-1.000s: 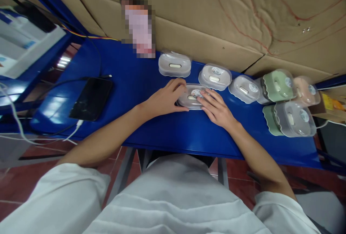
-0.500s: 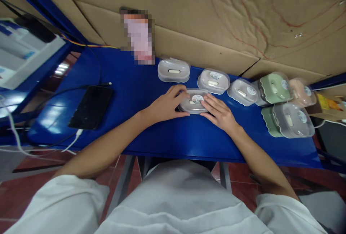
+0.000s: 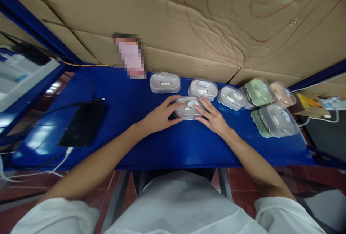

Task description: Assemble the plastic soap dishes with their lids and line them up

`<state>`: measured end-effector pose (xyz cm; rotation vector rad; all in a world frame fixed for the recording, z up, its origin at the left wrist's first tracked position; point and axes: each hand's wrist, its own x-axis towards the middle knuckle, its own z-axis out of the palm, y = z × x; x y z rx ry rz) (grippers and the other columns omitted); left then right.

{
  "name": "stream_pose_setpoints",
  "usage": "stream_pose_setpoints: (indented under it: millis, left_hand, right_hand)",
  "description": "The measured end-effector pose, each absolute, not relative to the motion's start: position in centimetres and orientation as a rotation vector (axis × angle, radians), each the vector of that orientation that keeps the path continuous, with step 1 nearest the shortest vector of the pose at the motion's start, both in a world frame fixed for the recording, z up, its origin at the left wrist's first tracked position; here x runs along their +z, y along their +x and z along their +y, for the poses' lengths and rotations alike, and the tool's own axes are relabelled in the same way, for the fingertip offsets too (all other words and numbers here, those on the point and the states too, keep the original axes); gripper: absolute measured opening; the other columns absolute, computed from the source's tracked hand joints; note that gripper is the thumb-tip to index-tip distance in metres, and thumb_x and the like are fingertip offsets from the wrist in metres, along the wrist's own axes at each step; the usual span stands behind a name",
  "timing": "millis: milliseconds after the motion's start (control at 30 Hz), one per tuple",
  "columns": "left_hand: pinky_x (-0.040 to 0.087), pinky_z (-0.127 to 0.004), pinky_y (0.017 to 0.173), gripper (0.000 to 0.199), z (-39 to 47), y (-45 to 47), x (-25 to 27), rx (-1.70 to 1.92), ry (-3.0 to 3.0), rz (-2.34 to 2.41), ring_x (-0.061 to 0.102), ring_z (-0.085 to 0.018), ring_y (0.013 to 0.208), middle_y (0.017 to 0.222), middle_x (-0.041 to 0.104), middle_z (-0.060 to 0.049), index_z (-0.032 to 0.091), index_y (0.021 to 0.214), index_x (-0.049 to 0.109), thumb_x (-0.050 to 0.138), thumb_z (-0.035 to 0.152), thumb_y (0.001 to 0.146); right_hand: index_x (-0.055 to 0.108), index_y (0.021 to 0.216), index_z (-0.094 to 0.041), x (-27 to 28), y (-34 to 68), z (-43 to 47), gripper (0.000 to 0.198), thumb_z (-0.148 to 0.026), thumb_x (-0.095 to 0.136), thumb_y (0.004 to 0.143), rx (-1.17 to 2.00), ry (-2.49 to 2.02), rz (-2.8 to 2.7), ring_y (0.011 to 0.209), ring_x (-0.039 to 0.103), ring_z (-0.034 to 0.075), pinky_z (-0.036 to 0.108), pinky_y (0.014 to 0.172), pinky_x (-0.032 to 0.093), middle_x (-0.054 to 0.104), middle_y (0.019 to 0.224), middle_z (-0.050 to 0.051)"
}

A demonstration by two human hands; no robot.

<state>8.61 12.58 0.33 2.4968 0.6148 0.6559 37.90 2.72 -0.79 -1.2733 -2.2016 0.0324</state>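
Observation:
A grey soap box (image 3: 185, 112) with a clear lid and a round white label rests on the blue table between my hands. My left hand (image 3: 159, 118) grips its left end, with fingers over the lid and the thumb low on the near side. Around the right end curl the fingers of my right hand (image 3: 212, 118), some lying on the lid near the label. Just behind stand three similar boxes: one without a visible label (image 3: 165, 84), a labelled grey box (image 3: 203, 90) and another labelled grey box (image 3: 230, 98).
On the right are a green box (image 3: 258, 92), a peach box (image 3: 282, 95) and a grey box (image 3: 281, 121) overlapping a green piece. A black phone-like device (image 3: 83, 124) with cables lies left. Cardboard (image 3: 167, 21) walls the back; a small carton (image 3: 308, 106) stands beyond the right end.
The view has shifted, so everything on the table appears lower and further left. Both hands stay on the same soap box, with only slight finger movement.

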Motion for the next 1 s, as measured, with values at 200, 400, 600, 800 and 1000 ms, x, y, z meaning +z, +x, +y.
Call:
stream_pose_setpoints:
  millis: [200, 400, 600, 800, 1000]
  left_hand:
    - [0.056, -0.054, 0.118, 0.048, 13.1, 8.4, -0.4, 0.66, 2.503, 0.583, 0.058, -0.033, 0.145, 0.163, 0.045, -0.015, 0.027, 0.142, 0.06, 0.075, 0.039, 0.099]
    - [0.051, -0.054, 0.123, 0.053, 13.3, 8.2, 0.4, 0.682, 2.468, 0.556, 0.055, -0.032, 0.148, 0.162, 0.046, -0.017, 0.025, 0.147, 0.055, 0.071, 0.048, 0.101]
    - [0.04, -0.065, 0.126, 0.058, 14.4, 8.1, 0.8, 0.78, 2.594, 0.829, 0.041, -0.039, 0.159, 0.17, 0.04, -0.023, 0.02, 0.157, 0.047, 0.056, 0.049, 0.108]
    - [0.029, -0.079, 0.123, 0.062, 15.0, 8.0, -0.5, 0.688, 2.78, 1.089, 0.039, -0.047, 0.158, 0.168, 0.043, -0.027, 0.018, 0.16, 0.047, 0.055, 0.047, 0.106]
    - [0.042, -0.067, 0.116, 0.051, 14.6, 8.1, 0.2, 0.697, 2.834, 1.061, 0.06, -0.041, 0.136, 0.145, 0.066, -0.023, 0.017, 0.151, 0.056, 0.055, 0.038, 0.105]
  right_hand:
    - [0.038, 0.17, -0.038, -0.4, 37.7, 2.7, 0.074, -0.033, 0.07, 0.104, 0.014, -1.266, -2.283, 0.165, 0.032, 0.032, 0.062, 0.13, 0.041, 0.039, 0.175, 0.008]
    - [0.04, 0.169, -0.038, -0.5, 37.7, 3.1, 0.072, -0.035, 0.071, 0.103, 0.024, -1.221, -2.241, 0.166, 0.029, 0.033, 0.064, 0.128, 0.043, 0.041, 0.174, 0.009]
    - [0.044, 0.166, -0.043, 3.1, 40.9, 2.4, 0.07, -0.038, 0.072, 0.102, -0.173, -1.278, -2.181, 0.161, 0.04, 0.036, 0.067, 0.128, 0.043, 0.046, 0.172, 0.004]
    - [0.049, 0.164, -0.038, 3.0, 43.8, 3.3, 0.065, -0.049, 0.069, 0.103, -0.395, -1.416, -1.876, 0.155, 0.049, 0.039, 0.07, 0.126, 0.043, 0.05, 0.168, 0.008]
    - [0.048, 0.164, -0.03, 0.2, 42.4, 5.9, 0.059, -0.047, 0.059, 0.108, -0.399, -1.473, -1.886, 0.163, 0.037, 0.036, 0.069, 0.127, 0.041, 0.044, 0.172, 0.013]
